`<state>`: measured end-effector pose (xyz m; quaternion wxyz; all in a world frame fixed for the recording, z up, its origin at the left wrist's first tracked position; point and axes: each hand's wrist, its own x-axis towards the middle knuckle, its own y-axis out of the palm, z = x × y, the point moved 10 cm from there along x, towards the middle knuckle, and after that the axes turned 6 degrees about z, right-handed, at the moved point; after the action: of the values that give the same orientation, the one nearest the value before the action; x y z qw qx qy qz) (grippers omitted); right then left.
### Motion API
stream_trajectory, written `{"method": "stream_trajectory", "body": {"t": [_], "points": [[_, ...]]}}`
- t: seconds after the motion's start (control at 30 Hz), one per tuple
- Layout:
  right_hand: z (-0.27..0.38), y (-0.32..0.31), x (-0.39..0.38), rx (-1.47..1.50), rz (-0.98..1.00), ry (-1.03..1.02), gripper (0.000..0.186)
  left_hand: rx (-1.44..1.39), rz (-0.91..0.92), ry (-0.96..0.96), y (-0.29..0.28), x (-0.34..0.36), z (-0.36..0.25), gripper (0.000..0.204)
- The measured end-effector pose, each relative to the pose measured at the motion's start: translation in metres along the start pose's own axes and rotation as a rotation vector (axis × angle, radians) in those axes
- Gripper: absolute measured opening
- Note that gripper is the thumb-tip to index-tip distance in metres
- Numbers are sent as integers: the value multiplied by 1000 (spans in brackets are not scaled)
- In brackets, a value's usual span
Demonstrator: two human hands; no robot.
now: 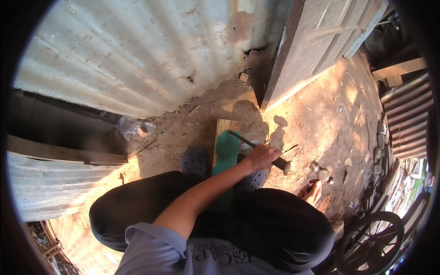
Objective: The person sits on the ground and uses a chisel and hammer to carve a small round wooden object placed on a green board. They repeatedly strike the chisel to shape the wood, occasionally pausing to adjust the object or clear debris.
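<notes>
My left hand [262, 158] is wrapped round the handle of a chisel [280, 163], slanted with its dark blade reaching left and forward. The blade's tip meets the far part of a green-painted wooden board [225, 153], at the border where the paint gives way to bare wood. The board's near end lies between my knees. Off to the right, my right hand [312, 192] grips a hammer [322, 174] low by its handle, mostly hidden by the fingers. The metal hammer head is to the right of the chisel's butt end, apart from it.
Ahead stands a corrugated metal wall [151, 50], with a panelled door [321, 46] to its right. A clear plastic bag [135, 126] lies on the dirt ground at left. A spoked wheel [372, 243] is at lower right. Grey perforated clogs [194, 161] flank the board.
</notes>
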<state>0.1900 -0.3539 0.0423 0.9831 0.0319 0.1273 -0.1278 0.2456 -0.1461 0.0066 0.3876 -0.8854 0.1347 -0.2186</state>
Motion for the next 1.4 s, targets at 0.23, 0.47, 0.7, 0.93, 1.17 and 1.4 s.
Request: {"method": "stream_trajectory", "body": {"t": [0.23,0.47,0.7,0.93,1.17,1.4], "points": [[-1,-8,2,11,-43,2,36,37,-55,-60,-14,9,0,15],[-4,3,7,-9,-58,76,34,56,-33,-97,-13,7,-1,17],[-1,-2,18,-31,-9,118,30,1,-43,-118,-4,9,11,23],[5,-8,31,-18,-17,59,25,61,-35,-82,4,8,6,31],[-34,-19,40,-304,-28,-71,25,99,-40,-116,5,15,14,34],[-11,-26,24,5,-247,76,25,85,113,-125,26,9,14,26]]}}
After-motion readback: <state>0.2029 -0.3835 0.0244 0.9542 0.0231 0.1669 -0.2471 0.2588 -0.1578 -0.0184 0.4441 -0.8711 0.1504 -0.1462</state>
